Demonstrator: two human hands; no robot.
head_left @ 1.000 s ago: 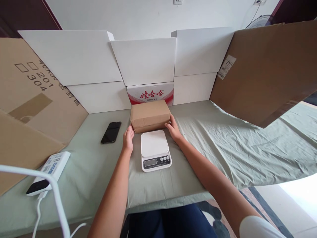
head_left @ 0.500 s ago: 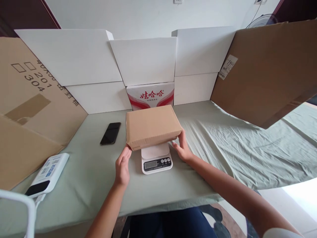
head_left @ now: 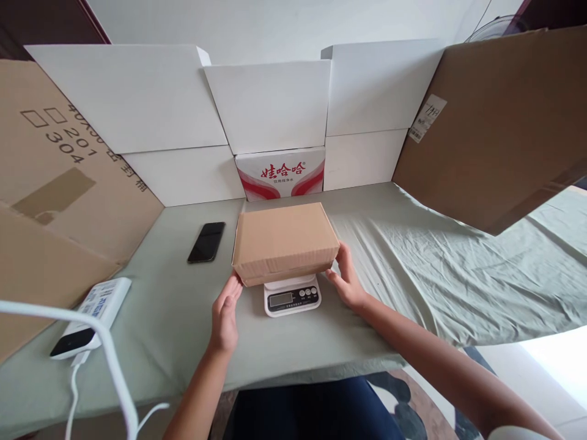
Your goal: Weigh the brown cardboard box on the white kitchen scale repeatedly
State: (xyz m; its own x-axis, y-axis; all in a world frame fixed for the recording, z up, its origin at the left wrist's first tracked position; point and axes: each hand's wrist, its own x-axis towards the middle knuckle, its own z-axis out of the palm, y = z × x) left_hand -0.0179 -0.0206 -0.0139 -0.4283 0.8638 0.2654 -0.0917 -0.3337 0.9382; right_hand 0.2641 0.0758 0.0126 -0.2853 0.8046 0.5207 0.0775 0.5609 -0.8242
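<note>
Currently I have the left hand (head_left: 224, 318) and right hand (head_left: 349, 282) apart, gripping the cardboard box's (head_left: 287, 239) near corners over the digital kitchen scale (head_left: 293, 300).

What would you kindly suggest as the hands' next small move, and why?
Perhaps let the small brown box settle level on the white scale: the left hand and right hand hold its near corners, it lies over the scale's far part, and the display is uncovered. Whether it already rests there, I cannot tell.
</note>
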